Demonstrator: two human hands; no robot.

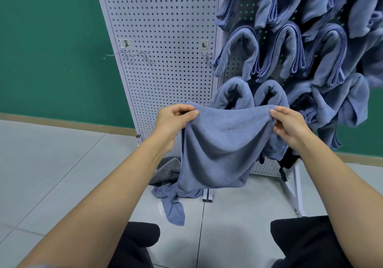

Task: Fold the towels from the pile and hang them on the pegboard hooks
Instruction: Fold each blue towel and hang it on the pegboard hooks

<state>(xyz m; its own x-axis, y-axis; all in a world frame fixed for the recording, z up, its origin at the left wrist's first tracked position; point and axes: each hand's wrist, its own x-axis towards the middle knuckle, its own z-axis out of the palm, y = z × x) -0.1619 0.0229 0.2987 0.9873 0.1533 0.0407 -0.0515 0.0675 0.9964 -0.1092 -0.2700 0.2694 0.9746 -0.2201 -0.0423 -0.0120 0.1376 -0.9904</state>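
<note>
Blue towel [219, 143] hangs before the pegboard [165, 29]. We hold its top corners, with our left hand [174, 120] and right hand [290, 127] each in a pinching grip. The top edge sags between them, and the lower edge hangs over the floor pile [172, 197]. Bare hooks [134, 54] stand on the open left panel.

the left hand [173, 120] and the right hand [290, 126] each pinch a top corner of a blue towel [217, 149], which hangs doubled in front of the white pegboard [165, 40]. folded blue towels [290, 50] drape over hooks on the board's right part. empty hooks [134, 54] stick out at left. more towels [172, 201] lie crumpled on the tiled floor [51, 164] below.
</note>
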